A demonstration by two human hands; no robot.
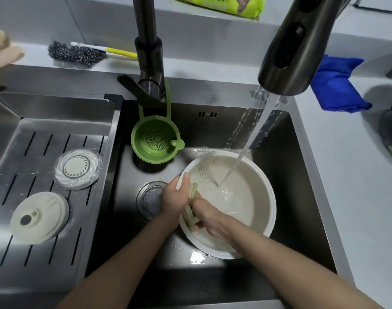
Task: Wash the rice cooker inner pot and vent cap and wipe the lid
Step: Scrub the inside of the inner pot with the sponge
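The cream inner pot point(239, 197) sits tilted in the steel sink point(302, 197) under a running stream of water from the faucet head point(295, 47). My left hand point(175, 197) grips the pot's left rim, thumb along the edge. Inside the pot, my right hand point(208, 217) holds a pale green sponge point(191, 206) against the left inner wall. Two round vent cap parts lie on the drain rack point(16, 152) at the left: a clear one point(78, 168) and a cream one point(40, 217).
A green strainer basket point(156, 141) hangs from the faucet base. The sink drain point(149, 198) lies left of the pot. On the back ledge lie steel wool point(74, 54), a yellow-handled brush point(114, 51) and a blue cloth point(337, 83). A green packet point(221, 5) sits farther back.
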